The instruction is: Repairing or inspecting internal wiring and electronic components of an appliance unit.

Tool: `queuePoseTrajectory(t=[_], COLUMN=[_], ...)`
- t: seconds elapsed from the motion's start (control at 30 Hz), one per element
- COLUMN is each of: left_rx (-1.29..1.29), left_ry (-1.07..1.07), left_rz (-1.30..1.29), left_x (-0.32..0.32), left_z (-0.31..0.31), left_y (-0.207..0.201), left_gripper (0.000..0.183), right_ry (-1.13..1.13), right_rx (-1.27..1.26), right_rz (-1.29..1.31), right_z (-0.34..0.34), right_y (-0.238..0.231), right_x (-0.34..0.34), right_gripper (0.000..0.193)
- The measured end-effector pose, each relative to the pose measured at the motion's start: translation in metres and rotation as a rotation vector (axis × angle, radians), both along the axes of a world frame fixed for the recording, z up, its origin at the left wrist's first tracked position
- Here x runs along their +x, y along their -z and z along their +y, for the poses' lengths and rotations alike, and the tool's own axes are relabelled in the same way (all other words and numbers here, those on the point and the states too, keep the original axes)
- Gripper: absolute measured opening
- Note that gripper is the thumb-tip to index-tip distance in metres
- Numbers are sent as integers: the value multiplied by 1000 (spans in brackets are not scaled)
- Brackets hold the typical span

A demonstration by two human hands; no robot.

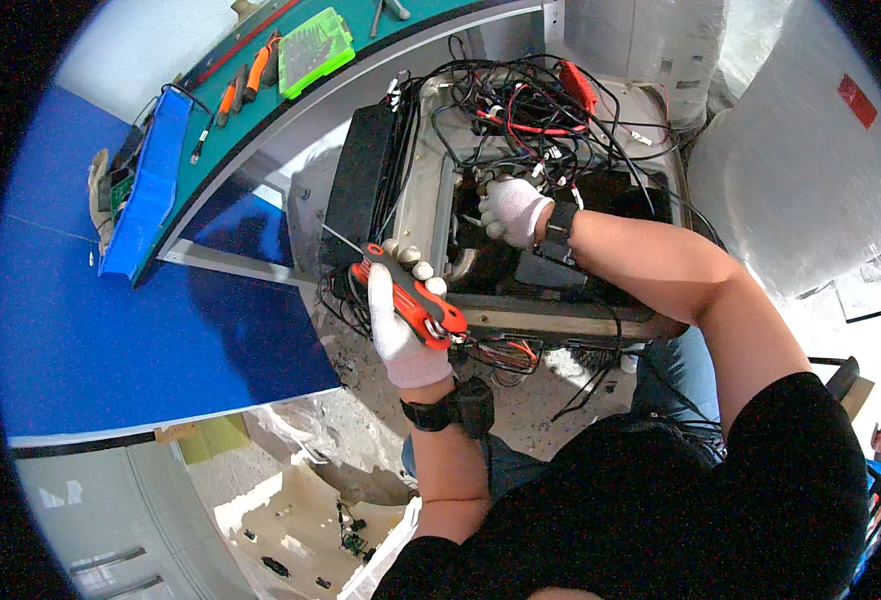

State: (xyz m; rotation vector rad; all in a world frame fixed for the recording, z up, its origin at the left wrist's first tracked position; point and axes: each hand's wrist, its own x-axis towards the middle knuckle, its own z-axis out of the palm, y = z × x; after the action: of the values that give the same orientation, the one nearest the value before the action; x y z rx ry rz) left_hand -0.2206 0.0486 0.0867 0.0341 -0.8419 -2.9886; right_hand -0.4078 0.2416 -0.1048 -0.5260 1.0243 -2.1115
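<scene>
My left hand (406, 330), in a white glove, is closed round a red-and-black folding hex key set (416, 298). One thin shaft sticks out of it to the upper left. My right hand (513, 212), also gloved, reaches into the dark opening of a metal-framed machine housing (426, 140). Its fingers are curled at the opening's left part, and what they grip, if anything, is hidden. Close above it lies a tangle of black cables (521, 110) with white connectors. A curved pale pipe (464, 265) shows inside the opening, below the right hand.
Left of the housing stands a long black box (359, 180). A bench with a green mat (236, 140) holds orange-handled pliers (258, 72), a green case (318, 52) and a blue tray (151, 180). Wrapped bundles (796, 160) stand right; a white bin (306, 520) sits lower left.
</scene>
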Motion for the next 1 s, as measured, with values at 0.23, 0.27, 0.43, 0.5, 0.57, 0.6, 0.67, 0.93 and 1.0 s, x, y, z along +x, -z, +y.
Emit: queuePoseTrajectory(t=[0.23, 0.27, 0.43, 0.5, 0.57, 0.6, 0.67, 0.93, 1.0], left_rx=[-8, -5, 5, -9, -15, -21, -31, -44, -59], left_ry=[-36, -37, -17, -38, -39, -48, -73, -70, -72], left_rz=[-11, -9, -2, -10, -10, -15, -30, -16, -21], left_x=[8, 8, 7, 9, 8, 7, 8, 10, 12], left_z=[-16, -15, -14, -18, -14, -9, -10, -12, -16], left_y=[-2, -2, -2, 0, -4, -7, -7, -4, -1], left_gripper=[33, 33, 33, 33, 33, 33, 33, 33, 33], right_ry=[-146, -147, -104, -71, -16, 66, 134, 101, 312], right_rx=[-480, -477, -42, 243, 539, 524, 495, -208, 165], right_rz=[-795, -794, 56, 493, 936, 929, 916, -688, -595], right_z=[-27, -24, -22, -25, -20, -16, -23, -32, -45], right_y=[-68, -74, -82, -91, -85, -66, -62, -80, -97], right_x=[34, 34, 35, 41, 36, 23, 22, 47, 60], right_gripper=[10, 10, 12, 11, 10, 10, 9, 22, 38])
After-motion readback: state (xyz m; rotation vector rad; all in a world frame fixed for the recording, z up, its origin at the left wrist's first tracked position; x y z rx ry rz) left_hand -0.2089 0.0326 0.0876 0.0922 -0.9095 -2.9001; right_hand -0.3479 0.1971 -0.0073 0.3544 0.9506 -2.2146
